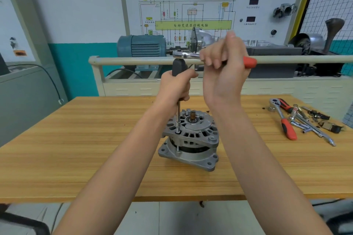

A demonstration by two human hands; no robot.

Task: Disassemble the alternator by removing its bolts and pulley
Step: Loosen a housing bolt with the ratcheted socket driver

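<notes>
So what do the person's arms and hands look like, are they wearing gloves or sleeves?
No gloves and no sleeves in view: both forearms are bare up to the bottom edge of the picture. The left hand and right hand show no rings, watch or bands.

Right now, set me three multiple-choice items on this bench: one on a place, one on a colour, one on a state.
1. The spare ratchet lies where?
A. Right of the alternator
B. On the floor
C. On the alternator

2. The held ratchet has which grip colour?
A. Blue
B. Red
C. Yellow

3. The left hand is
A. flat on the table
B. hanging idle
C. gripping the black handle

Answers: 1 A, it rests on the table right of the alternator. 2 B, red shows past the right hand. 3 C, fingers wrap the handle.
</notes>
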